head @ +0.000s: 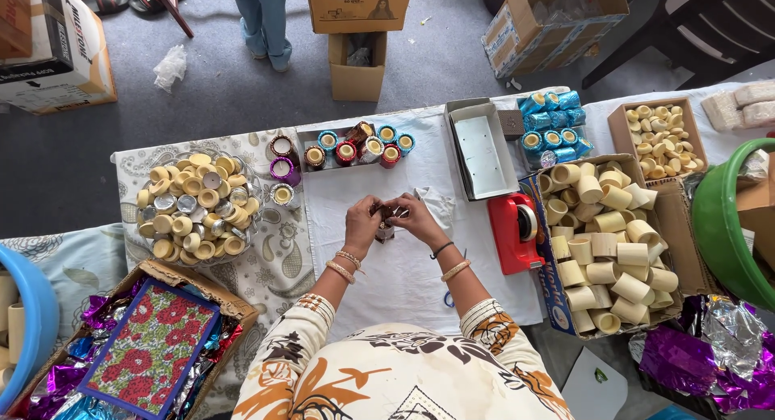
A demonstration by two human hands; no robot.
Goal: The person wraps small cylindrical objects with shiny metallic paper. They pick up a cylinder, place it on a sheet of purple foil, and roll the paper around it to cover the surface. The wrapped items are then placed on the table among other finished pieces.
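Between both hands | small dark foil-wrapped cup (pixel 386 223) | pinched by fingers (pixel 379 211)

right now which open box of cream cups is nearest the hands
The big cardboard box just right of the red tape dispenser, heaped with tall cream cups; the smaller box of low cups sits farther back.

Daylight is falling evenly on a grey carpeted floor (pixel 234 73) running across twelve o'clock. A table (pixel 404 275) draped in white and paisley cloth is filling the centre. At two o'clock a dark wooden chair (pixel 694 25) is standing.
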